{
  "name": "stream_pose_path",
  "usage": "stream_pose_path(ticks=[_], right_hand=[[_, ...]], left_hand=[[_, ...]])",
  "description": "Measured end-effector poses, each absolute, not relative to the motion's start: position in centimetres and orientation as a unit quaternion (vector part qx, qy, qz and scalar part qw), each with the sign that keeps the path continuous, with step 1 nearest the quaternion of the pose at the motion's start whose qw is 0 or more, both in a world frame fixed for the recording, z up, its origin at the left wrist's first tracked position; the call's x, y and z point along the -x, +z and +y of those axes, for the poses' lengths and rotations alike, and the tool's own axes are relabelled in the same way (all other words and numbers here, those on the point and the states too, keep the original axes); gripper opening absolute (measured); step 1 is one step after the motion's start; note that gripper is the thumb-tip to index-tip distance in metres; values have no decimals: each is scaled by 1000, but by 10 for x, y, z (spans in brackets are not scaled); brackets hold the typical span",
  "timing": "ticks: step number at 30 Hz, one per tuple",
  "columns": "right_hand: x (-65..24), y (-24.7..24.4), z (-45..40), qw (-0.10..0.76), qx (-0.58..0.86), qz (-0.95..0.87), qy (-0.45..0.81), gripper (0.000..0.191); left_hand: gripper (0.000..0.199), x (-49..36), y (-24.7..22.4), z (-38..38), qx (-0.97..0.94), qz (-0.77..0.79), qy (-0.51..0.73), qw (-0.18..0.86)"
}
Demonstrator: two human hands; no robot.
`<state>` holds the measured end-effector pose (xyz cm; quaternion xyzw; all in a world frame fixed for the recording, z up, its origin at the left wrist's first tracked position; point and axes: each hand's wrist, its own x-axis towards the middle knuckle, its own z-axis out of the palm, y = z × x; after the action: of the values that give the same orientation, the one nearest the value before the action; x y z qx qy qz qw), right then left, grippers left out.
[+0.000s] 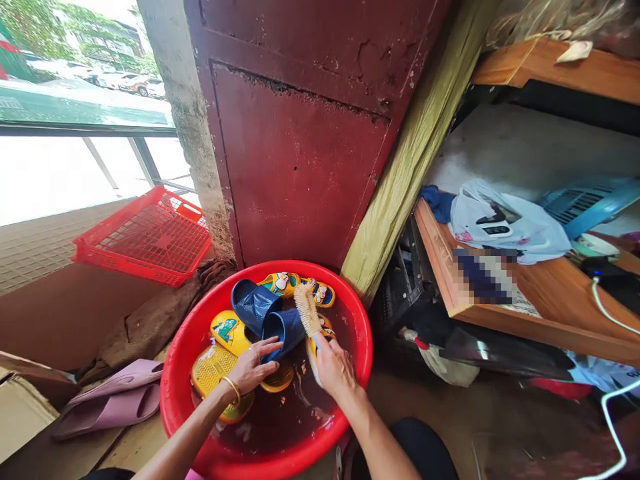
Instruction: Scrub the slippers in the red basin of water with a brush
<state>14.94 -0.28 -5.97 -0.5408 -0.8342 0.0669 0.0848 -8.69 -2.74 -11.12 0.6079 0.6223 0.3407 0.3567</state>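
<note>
A red plastic basin (369,347) sits on the floor, holding brownish water and several slippers. My left hand (255,367) rests with spread fingers on a navy blue slipper (283,333), close to a yellow patterned slipper (215,370). Another navy slipper (253,305) leans beside it. My right hand (335,367) grips a scrub brush (306,310) with pale bristles facing up, and part of its handle is hidden by my fingers. A yellow cartoon-printed slipper (283,283) lies at the basin's far side.
A pair of pink slides (110,400) lies left of the basin, and a red plastic crate (145,237) stands beyond them. A rust-red metal panel (295,153) rises behind. To the right are a wooden shelf (500,313) with a plastic bag (505,223) and a blue fan (583,203).
</note>
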Motion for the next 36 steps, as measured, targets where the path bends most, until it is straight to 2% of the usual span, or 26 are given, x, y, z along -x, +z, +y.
stream_pose_path(ticks=[4, 10, 15, 19, 22, 25, 27, 28, 30, 32, 34, 36], right_hand=[[-146, -64, -19, 89, 455, -882, 82, 56], [-156, -60, 1, 78, 568, -815, 83, 47], [-155, -65, -12, 83, 478, -870, 93, 51], [-160, -68, -6, 48, 523, -847, 84, 48], [-166, -69, 8, 42, 553, -827, 92, 44], [-165, -74, 10, 58, 541, -832, 109, 44], [-162, -77, 4, 71, 524, -841, 119, 45], [-160, -78, -1, 77, 514, -846, 122, 46], [-157, -79, -12, 89, 491, -858, 124, 48], [-155, -81, -24, 103, 465, -871, 121, 49], [-154, -83, -33, 120, 441, -882, 117, 51], [-155, -85, -36, 136, 430, -886, 111, 52]], left_hand=[[51, 84, -112, -27, -630, 644, 301, 312], [54, 79, -109, -32, -665, 664, 234, 251], [59, 70, -107, -38, -706, 667, 139, 190], [61, 63, -103, -41, -723, 666, 77, 165], [55, 58, -98, -47, -728, 668, 53, 145], [33, 51, -94, -49, -718, 679, 75, 130], [23, 48, -91, -47, -681, 699, 144, 166], [25, 48, -89, -44, -643, 709, 200, 208], [38, 49, -86, -36, -514, 703, 352, 342], [47, 51, -84, -27, -350, 634, 490, 486], [44, 50, -83, -20, -231, 554, 559, 571], [39, 46, -85, -15, -181, 519, 583, 599]])
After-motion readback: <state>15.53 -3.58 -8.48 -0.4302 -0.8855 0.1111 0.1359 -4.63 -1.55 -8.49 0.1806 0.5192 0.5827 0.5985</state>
